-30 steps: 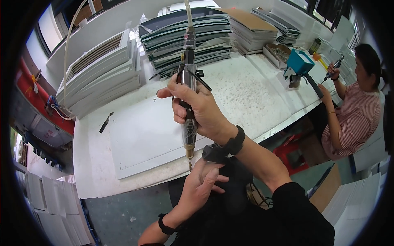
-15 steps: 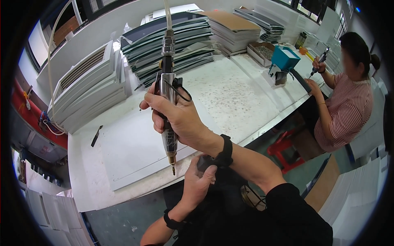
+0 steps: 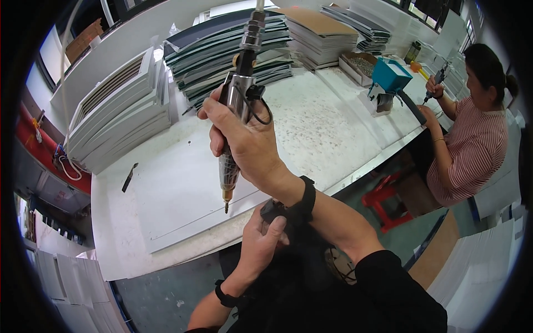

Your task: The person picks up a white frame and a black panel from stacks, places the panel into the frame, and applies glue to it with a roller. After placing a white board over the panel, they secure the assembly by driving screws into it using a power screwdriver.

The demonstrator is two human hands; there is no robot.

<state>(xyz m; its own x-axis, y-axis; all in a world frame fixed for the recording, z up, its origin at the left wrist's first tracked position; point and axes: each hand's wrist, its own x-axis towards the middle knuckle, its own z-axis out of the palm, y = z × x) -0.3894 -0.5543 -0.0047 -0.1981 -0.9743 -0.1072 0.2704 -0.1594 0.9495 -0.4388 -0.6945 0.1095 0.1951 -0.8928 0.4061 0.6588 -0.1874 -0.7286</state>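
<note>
We find right hand wrapped round pneumatic screwdriver, bit shifted inward above white panel edge; left hand half-curled, hold unclear

Hose cut off at top, tool partly hidden by right hand

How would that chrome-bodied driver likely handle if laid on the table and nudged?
The driver would probably roll a little, given its rounded body, though the black side fitting might stop it. Its metal casing suggests some heft, and the attached hose could tug it.
</note>
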